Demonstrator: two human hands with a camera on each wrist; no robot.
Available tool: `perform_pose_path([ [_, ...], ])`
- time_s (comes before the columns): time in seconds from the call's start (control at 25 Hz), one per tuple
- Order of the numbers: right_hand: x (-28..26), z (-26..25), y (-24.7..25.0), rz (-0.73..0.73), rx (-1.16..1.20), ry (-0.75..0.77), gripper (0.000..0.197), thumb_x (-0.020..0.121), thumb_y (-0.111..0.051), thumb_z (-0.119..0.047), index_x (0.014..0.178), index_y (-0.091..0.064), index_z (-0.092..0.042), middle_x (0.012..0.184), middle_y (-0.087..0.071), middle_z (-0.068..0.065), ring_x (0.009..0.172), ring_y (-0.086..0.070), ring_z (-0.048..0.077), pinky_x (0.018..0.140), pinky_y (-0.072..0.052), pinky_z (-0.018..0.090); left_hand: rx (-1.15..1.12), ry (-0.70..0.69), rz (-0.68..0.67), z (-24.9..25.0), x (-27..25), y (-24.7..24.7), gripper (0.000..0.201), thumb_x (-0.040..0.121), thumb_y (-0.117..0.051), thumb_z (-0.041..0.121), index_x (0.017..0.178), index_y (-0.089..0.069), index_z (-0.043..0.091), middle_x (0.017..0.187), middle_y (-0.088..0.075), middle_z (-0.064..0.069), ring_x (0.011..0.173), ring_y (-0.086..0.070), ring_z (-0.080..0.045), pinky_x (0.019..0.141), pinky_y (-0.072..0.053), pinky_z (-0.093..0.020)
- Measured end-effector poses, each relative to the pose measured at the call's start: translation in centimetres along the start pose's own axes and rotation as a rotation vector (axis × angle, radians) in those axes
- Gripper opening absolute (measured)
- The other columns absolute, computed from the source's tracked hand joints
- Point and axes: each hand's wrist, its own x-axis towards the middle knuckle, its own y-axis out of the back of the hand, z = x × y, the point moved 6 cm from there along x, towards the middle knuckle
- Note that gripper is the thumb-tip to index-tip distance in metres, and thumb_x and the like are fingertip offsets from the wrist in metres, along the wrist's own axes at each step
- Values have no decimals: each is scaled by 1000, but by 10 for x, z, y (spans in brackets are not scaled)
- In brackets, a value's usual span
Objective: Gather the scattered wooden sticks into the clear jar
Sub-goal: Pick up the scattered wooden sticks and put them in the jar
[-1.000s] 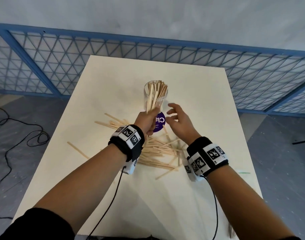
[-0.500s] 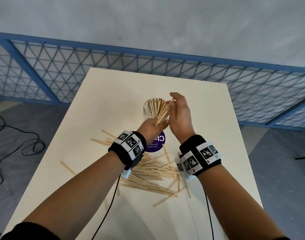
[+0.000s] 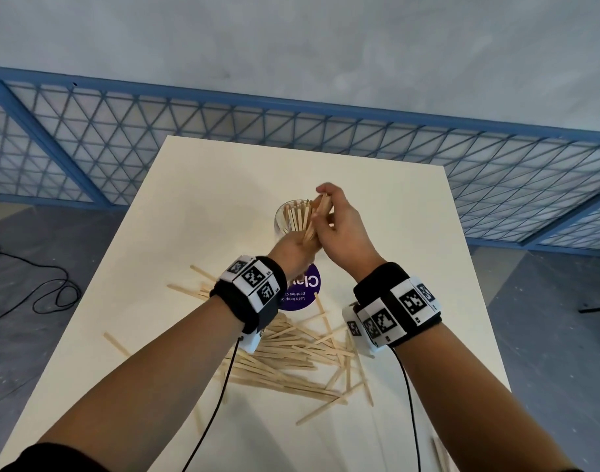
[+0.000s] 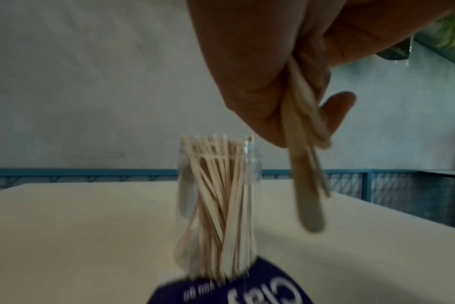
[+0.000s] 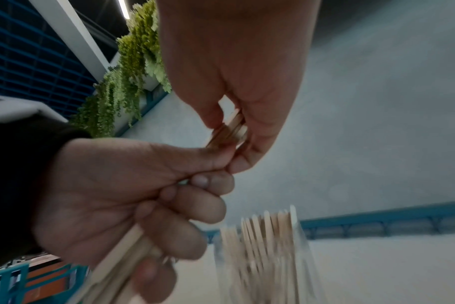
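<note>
A clear jar [image 3: 282, 222] stands upright on the table, packed with wooden sticks [image 4: 221, 195]. My left hand [image 3: 300, 246] grips a bundle of sticks [image 3: 314, 219] just right of the jar's mouth, slanting up and away. My right hand [image 3: 323, 206] pinches the bundle's upper end between thumb and fingers. In the right wrist view the right hand [image 5: 231, 144] meets the left hand [image 5: 122, 195] above the jar [image 5: 268, 253]. The left wrist view shows the bundle [image 4: 307, 181] hanging beside the jar [image 4: 185, 195]. A heap of loose sticks [image 3: 291, 352] lies on the table below my wrists.
The jar rests by a purple round sticker [image 3: 303, 290] on the white table [image 3: 196, 206]. Stray sticks lie at the left [image 3: 116, 344] and near the front right edge [image 3: 439, 454]. A blue mesh fence [image 3: 121, 131] runs behind the table; cables [image 3: 36, 294] lie on the floor at the left.
The left hand lifted its bundle from beside the jar's base up to the rim. The right hand, open a second ago, closed on the bundle's top end.
</note>
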Motion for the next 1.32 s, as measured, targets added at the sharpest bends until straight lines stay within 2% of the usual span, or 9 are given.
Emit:
perform_pose_path([
  [0.24, 39, -59, 24, 54, -34, 170, 50, 86, -49, 5, 131, -41, -15, 112, -51, -3, 80, -55, 3, 78, -49, 15, -93, -365, 70, 73, 32, 29, 31, 83, -46, 24, 72, -52, -5, 36, -49, 12, 34, -41, 3, 46, -31, -18],
  [0.36, 50, -67, 24, 41, -89, 211, 51, 86, -48, 6, 132, -42, -15, 113, -52, -3, 95, -53, 6, 85, -46, 14, -172, -349, 113, 83, 44, 32, 20, 84, -44, 4, 79, -53, -14, 46, -51, 11, 49, -43, 4, 52, -33, -16],
  [0.52, 57, -48, 14, 24, -122, 176, 49, 85, -46, 8, 130, -45, -12, 111, -53, -2, 91, -50, 7, 84, -43, 18, 93, -240, 185, 68, 57, 28, 29, 95, -42, -1, 120, -51, -14, 73, -43, 17, 64, -44, 10, 58, -45, -4],
  [0.68, 53, -1, 2, 28, -123, 48, 33, 92, -40, 0, 122, -50, -8, 107, -58, 5, 93, -52, 12, 84, -41, 21, 90, -189, 216, 34, 65, 22, 27, 92, -43, 11, 66, -45, 9, 50, -43, 8, 49, -42, -5, 61, -37, -24],
  [0.76, 48, 21, -6, -11, -163, -7, 28, 94, -39, -4, 119, -53, -6, 105, -59, 8, 94, -55, 20, 82, -40, 21, 216, -136, 227, 20, 71, 21, 32, 92, -44, 11, 61, -42, 18, 55, -45, 0, 57, -43, -19, 66, -33, -29],
  [0.84, 43, 38, -15, -84, -255, -35, 31, 93, -39, -3, 120, -55, -6, 115, -59, 16, 104, -56, 26, 86, -40, 22, 278, -105, 231, 12, 71, 21, 15, 90, -46, 8, 82, -59, 6, 74, -60, -13, 76, -55, -27, 70, -38, -30],
  [1.0, 31, 61, -22, -90, -186, -68, 36, 95, -37, -4, 126, -54, -11, 125, -59, 12, 107, -55, 15, 91, -39, 10, 262, -156, 266, 9, 63, 25, 38, 85, -52, 3, 123, -56, 7, 117, -64, -14, 109, -60, -26, 90, -44, -24],
  [1.08, 26, 68, -28, -113, -241, -27, 35, 96, -39, -5, 127, -54, -7, 135, -53, 11, 118, -51, 16, 95, -31, 4, 305, -208, 285, 9, 61, 27, 41, 86, -50, 0, 126, -54, 8, 123, -62, -10, 115, -58, -21, 92, -37, -12],
  [1.32, 15, 71, -27, -52, -407, 67, 38, 94, -37, -11, 128, -52, -3, 149, -34, 16, 131, -44, 30, 111, -34, 31, 532, -424, 198, 7, 42, 21, 34, 97, -39, 6, 127, -55, 2, 128, -60, -15, 120, -55, -26, 94, -30, -9],
])
